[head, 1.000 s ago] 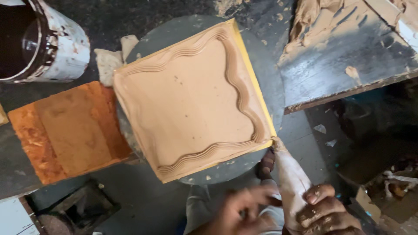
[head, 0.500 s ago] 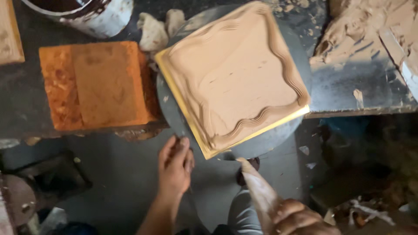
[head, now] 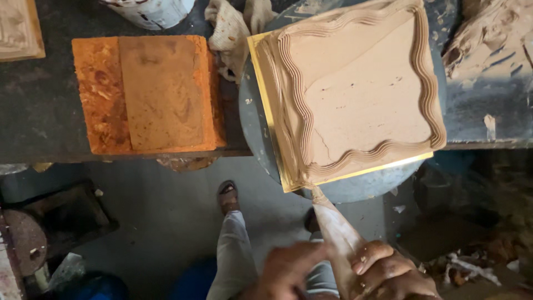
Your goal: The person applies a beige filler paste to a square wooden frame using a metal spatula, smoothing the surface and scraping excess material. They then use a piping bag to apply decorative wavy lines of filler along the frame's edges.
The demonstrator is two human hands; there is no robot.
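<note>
While both hands squeeze the piping bag (head: 338, 233), right hand (head: 391, 272) clenched round it and left hand (head: 291, 272) closed alongside, its tip meets the near corner of the square cake (head: 355, 91) on the turntable (head: 255, 128) overhanging the bench's front edge; wavy border looks nearly complete.

Your piping bag (head: 340, 236), a clay-smeared cone, runs up and away from your right hand (head: 391, 275), which grips its wide end, with your left hand (head: 288, 272) touching it from the side. Its narrow tip meets the near corner of the square slab (head: 355, 91) ahead of your hands. That slab is tan, rimmed with wavy piped ridges, lies flat on a yellow board (head: 272, 133), turned cornerwise toward you.
</note>
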